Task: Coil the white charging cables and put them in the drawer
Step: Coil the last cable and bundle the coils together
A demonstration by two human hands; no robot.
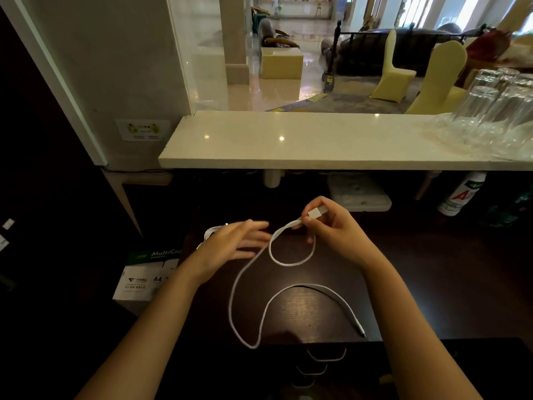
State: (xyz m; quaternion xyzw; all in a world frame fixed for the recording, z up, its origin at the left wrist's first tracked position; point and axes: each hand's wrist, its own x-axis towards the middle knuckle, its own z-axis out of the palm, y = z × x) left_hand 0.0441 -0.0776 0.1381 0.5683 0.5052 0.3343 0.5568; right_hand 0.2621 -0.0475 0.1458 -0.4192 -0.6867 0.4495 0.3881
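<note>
The right hand (331, 226) has its fingers (313, 210) pinching the plug end of a white charging cable (239, 280) — one small loop hangs below the grip. The left hand (236, 243) is blurred, fingers straight and spread beside that loop. The rest of the cable snakes across the dark worktop (418, 284), above the drawer handles (326, 356).
</note>
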